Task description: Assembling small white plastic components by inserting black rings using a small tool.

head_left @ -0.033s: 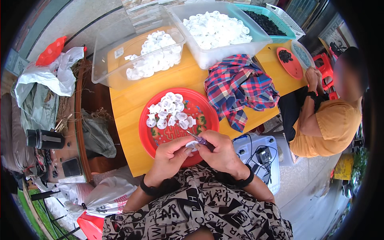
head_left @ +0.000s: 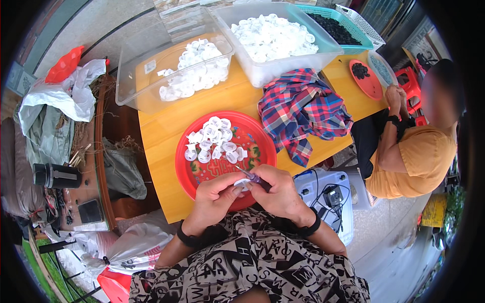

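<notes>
Over the near rim of a red round tray point(head_left: 185, 174), both my hands meet around a small white plastic part point(head_left: 242, 184). My left hand point(head_left: 217, 194) pinches this part between thumb and fingers. In my right hand point(head_left: 279, 192) is a small screwdriver point(head_left: 254, 177) with a purple handle, its thin metal shaft pointing up and left over the tray. My right thumb is close against the white part; whether it presses on it I cannot tell. A pile of similar white plastic parts point(head_left: 212, 135) lies on the tray's far left side.
Behind the tray stand two clear bins point(head_left: 124, 83) of white parts and a teal basket point(head_left: 365, 39) of black pieces. A plaid cloth point(head_left: 303, 108) lies right of the tray on the yellow table point(head_left: 156, 151). A co-worker point(head_left: 417, 156) sits at the right, near an orange-red plate point(head_left: 373, 91).
</notes>
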Available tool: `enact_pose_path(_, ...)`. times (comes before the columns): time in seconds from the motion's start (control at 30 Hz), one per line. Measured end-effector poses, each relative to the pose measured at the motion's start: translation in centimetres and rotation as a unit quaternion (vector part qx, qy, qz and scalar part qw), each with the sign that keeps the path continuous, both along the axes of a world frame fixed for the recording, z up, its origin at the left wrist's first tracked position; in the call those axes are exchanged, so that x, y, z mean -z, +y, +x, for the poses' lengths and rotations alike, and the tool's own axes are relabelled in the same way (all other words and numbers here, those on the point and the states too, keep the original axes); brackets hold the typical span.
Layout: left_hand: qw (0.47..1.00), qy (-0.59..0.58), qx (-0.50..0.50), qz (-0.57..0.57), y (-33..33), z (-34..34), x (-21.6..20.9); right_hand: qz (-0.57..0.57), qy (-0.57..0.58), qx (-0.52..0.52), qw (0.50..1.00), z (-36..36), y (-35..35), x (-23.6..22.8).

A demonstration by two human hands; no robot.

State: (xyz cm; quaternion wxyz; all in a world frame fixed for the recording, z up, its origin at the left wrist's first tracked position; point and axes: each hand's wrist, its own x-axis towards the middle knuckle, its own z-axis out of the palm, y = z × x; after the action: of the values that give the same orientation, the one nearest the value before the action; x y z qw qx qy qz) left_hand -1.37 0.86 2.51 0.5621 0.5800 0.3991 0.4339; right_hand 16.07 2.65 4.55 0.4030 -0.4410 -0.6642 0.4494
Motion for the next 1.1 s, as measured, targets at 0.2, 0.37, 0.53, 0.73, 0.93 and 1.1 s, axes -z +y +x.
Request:
enact_pose_path(0.2, 0.999, -0.037, -0.025, 0.001, -0.1, 0.2, 0.5, 0.002, 0.015, -0.02, 1.0, 0.0, 0.3, 0.4)
enact_pose_path(0.37, 0.997, -0.045, -0.043, -0.043, 0.3, -0.3, 0.6, 0.014, 0.015, -0.032, 0.999, -0.2, 0.6, 0.8)
enact_pose_path(0.53, 0.983, -0.144, -0.095, -0.057, 0.1, -0.4, 0.8, 0.085, -0.066, -0.02, 0.994, 1.7, -0.7, 0.6)
enact_pose_path(0.73, 0.977, -0.184, -0.097, -0.049, 0.1, -0.2, 0.3, 0.162, -0.16, -0.054, 0.972, 1.7, -1.3, 0.6)
enact_pose_path(0.93, 0.979, -0.18, -0.081, -0.051, 0.0, -0.3, 0.7, 0.173, -0.186, -0.075, 0.964, 1.4, -1.0, 0.3)
enact_pose_path(1.1, 0.982, -0.163, -0.076, -0.063, 0.2, -0.4, 0.5, 0.201, -0.188, -0.078, 0.958, 1.4, -0.8, 0.4)
